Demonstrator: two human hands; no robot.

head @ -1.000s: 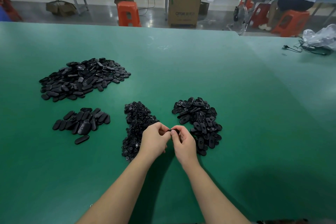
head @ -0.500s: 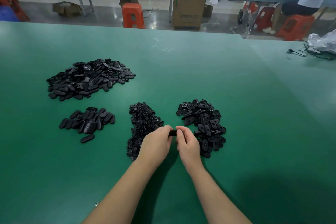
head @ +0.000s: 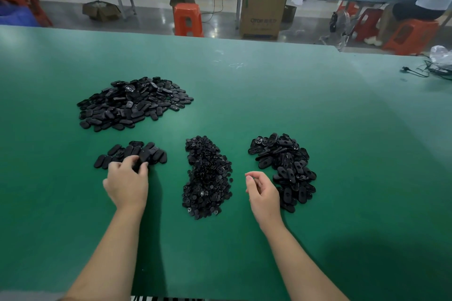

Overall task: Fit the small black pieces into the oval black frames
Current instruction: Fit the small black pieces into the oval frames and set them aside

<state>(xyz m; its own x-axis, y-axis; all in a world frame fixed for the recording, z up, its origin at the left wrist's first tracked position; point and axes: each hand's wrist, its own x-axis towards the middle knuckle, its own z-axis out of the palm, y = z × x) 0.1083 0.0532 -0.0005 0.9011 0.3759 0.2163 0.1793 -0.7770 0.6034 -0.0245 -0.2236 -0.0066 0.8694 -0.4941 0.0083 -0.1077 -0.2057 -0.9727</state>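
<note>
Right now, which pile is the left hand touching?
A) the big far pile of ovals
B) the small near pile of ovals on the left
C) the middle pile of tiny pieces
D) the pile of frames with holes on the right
B: the left hand has its fingers on the near edge of the small pile of oval pieces, while the right hand hangs beside the oval frames.

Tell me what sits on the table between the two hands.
The pile of small black pieces lies between the left hand and right hand, seen in the head view.
</note>
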